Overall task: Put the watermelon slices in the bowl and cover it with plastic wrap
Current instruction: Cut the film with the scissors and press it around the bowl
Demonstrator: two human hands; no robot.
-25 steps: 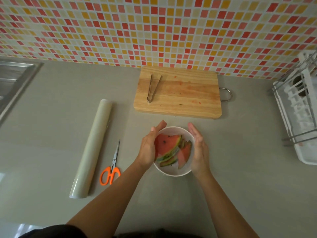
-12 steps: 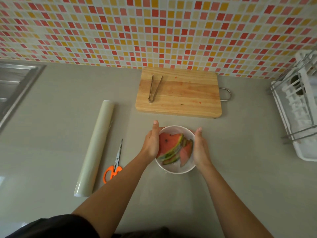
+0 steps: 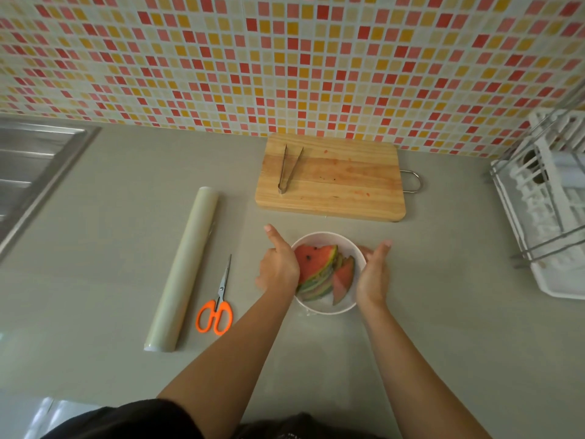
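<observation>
A white bowl (image 3: 323,237) stands on the grey counter in front of the cutting board. Several watermelon slices (image 3: 316,263) lie in it, red flesh up and green rinds stacked. My left hand (image 3: 278,267) cups the bowl's left side with the thumb pointing away from me. My right hand (image 3: 373,274) presses its palm against the right side, fingers curled round the rim. A faint crinkled film shows at the bowl's near edge; I cannot tell how far it covers the top. The plastic wrap roll (image 3: 183,267) lies to the left.
Orange-handled scissors (image 3: 217,308) lie between the roll and the bowl. Metal tongs (image 3: 288,169) rest on the wooden cutting board (image 3: 342,185) by the tiled wall. A steel sink (image 3: 28,163) is at the far left, a white dish rack (image 3: 547,204) at the right.
Both hands have slid a little along the bowl's sides while staying against it. The bowl, roll and scissors have not moved on the counter.
</observation>
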